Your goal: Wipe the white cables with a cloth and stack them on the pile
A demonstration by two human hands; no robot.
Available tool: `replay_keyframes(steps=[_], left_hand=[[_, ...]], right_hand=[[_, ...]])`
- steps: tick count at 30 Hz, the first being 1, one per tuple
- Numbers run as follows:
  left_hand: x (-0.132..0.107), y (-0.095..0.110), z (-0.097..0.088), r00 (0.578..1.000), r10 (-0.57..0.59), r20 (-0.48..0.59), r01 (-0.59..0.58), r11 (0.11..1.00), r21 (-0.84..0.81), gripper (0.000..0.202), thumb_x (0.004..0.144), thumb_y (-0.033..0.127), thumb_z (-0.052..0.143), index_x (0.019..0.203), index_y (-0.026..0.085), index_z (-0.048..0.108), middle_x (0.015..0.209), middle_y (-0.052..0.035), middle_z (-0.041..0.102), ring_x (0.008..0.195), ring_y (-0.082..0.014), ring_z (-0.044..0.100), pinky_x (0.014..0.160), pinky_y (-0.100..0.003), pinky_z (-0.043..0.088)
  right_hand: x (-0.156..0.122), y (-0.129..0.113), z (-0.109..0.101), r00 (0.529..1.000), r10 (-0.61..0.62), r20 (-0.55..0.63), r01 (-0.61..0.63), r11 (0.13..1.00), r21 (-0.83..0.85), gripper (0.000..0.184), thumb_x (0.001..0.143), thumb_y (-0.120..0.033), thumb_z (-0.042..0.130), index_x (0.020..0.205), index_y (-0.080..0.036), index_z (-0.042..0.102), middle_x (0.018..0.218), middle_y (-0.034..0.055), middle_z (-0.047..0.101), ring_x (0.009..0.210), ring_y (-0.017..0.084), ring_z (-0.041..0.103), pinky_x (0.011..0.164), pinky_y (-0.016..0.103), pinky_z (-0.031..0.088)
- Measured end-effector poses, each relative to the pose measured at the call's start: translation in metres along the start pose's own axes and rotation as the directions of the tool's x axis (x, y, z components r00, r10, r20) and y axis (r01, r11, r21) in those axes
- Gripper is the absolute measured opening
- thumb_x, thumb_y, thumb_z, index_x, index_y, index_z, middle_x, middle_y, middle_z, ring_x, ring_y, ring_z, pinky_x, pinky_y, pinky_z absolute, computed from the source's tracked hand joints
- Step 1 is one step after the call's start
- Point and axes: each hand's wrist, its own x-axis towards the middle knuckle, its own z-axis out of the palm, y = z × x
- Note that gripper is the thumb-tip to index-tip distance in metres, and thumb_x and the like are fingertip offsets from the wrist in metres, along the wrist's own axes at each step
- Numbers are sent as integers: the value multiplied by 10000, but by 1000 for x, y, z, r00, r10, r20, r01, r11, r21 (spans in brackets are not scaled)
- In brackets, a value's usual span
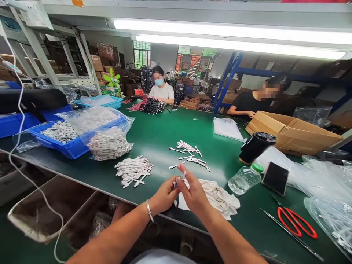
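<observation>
Both hands meet at the table's near edge around a short white cable (175,202), mostly hidden by the fingers. My left hand (166,193), with a bracelet at the wrist, pinches it. My right hand (193,191) closes its thumb against the cable's upper end, some fingers stretched out. Beneath the right hand lies a crumpled cream cloth (220,198). A big pile of short white cables (133,171) is left of my hands. Just beyond my fingers a smaller loose group of white cables (188,147) lies scattered.
At left are a blue tray (74,148) and a bag of cables (110,145). To the right stand a clear bottle (244,179), a black tumbler (255,146), a phone (275,178), red-handled scissors (295,220), tweezers (293,234) and a cardboard box (291,132). Two people sit across the table.
</observation>
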Motion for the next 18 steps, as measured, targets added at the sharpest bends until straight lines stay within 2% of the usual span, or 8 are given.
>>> replay_keyframes(steps=[3,6,10,16,18], left_hand=[[2,1,-1,1000,1,6,-1,999,-34,325,851,471,493,966,170,536,909,-56,593,871,-177,537,822,-310,422],[3,1,-3,1000,-13,-1,13,997,-80,332,840,471,514,964,163,530,881,-50,596,844,-169,548,811,-313,435],[3,0,-6,999,-42,-2,42,992,-122,381,825,496,525,979,149,544,894,-68,618,838,-173,584,828,-328,446],[-1,-3,-8,993,-115,-33,109,985,-135,431,800,512,554,1012,139,593,915,-95,649,878,-209,616,828,-336,446],[-1,-3,-8,990,-128,-55,120,984,-129,430,802,516,547,1001,138,598,905,-92,648,867,-209,617,807,-329,449]], right_hand=[[5,-2,-2,999,-11,-44,11,1000,-3,347,890,-299,439,1210,-264,567,1270,80,560,1188,218,494,1008,445,377],[9,-4,-6,991,89,-102,-84,995,61,272,864,-333,498,1054,-243,669,1245,93,575,1150,231,523,986,446,399],[9,-6,-10,962,216,-167,-191,970,152,281,845,-387,521,973,-213,701,1170,102,629,1094,237,569,971,441,414],[6,0,-12,934,287,-212,-255,953,164,367,845,-443,501,1026,-183,685,1153,117,642,1112,264,563,995,467,387],[6,3,-12,931,308,-195,-274,944,184,393,853,-460,481,1044,-180,679,1162,114,638,1120,264,560,991,463,395]])
